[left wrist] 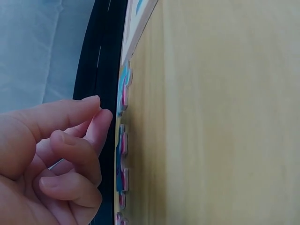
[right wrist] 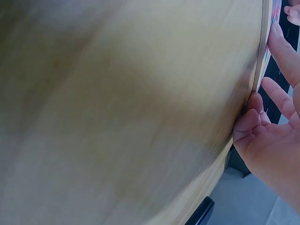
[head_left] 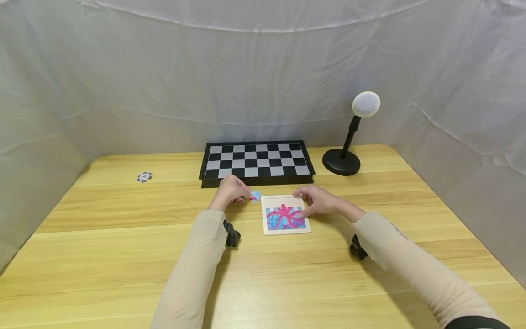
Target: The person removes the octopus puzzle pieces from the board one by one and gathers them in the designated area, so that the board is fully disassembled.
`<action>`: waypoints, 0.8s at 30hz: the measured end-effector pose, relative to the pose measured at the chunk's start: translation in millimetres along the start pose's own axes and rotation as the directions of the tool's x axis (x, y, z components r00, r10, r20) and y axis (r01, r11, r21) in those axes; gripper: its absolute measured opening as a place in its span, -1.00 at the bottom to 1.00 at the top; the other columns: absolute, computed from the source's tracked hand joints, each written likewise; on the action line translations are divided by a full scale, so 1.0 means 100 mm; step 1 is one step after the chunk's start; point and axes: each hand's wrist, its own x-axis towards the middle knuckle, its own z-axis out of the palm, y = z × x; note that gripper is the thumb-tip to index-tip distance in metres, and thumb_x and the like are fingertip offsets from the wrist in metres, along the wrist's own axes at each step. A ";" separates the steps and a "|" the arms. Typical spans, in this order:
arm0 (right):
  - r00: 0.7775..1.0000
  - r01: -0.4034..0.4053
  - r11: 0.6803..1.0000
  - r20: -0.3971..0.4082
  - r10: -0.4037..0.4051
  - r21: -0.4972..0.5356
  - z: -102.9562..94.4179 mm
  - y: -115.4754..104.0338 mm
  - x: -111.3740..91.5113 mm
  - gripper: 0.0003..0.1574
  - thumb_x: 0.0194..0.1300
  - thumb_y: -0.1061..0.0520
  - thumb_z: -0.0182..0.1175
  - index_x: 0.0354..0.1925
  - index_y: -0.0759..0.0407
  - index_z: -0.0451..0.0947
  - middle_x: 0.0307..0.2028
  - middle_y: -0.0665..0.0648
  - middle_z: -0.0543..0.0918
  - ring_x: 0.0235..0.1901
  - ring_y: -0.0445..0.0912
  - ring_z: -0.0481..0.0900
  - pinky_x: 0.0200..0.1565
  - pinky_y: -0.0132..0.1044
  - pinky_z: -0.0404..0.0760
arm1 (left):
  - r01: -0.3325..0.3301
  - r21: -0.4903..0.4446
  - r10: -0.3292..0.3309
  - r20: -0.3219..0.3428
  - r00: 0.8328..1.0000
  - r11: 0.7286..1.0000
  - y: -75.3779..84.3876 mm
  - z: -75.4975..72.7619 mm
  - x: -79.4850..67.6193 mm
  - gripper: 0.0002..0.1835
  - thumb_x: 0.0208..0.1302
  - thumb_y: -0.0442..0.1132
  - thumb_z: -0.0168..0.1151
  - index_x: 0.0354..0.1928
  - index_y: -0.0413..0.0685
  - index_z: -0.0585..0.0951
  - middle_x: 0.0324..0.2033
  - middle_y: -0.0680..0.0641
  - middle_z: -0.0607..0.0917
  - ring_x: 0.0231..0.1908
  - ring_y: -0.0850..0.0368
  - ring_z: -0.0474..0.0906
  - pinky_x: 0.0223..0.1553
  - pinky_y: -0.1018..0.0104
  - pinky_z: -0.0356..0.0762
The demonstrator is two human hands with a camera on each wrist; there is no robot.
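Observation:
A white-framed puzzle tray (head_left: 287, 232) lies on the table with pink octopus pieces (head_left: 283, 220) filling its lower part; a bare strip shows at the top. My right hand (head_left: 320, 201) rests at the tray's right side, thumb over the edge and forefinger by the upper corner. Left of the tray, a loose blue-and-pink puzzle piece (head_left: 256, 195) lies beside several others. Over these hovers my left hand (head_left: 233, 187), its thumb and forefinger tips brought together. In the left wrist view nothing shows between those fingertips, and the loose pieces (left wrist: 123, 159) lie past them.
Behind the hands sits a black-and-white chessboard (head_left: 256, 161). To its right is a black stand (head_left: 342, 161) with a round white head (head_left: 366, 104). A poker chip (head_left: 144, 177) lies at the left. Pale cloth (head_left: 255, 77) hangs around the table.

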 end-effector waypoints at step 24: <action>0.995 0.097 0.995 0.019 -0.098 0.016 0.01 0.00 0.01 -0.40 -0.03 0.20 0.35 0.02 0.28 0.43 -0.11 0.16 0.48 -0.31 -0.01 0.30 -0.28 -0.25 0.34 | -0.211 -0.014 0.212 0.090 0.973 0.977 0.06 0.05 -0.18 -0.91 -0.03 -0.35 0.34 -0.43 -0.21 0.65 -0.49 -0.01 0.61 -0.68 0.22 0.29 -0.63 0.43 0.28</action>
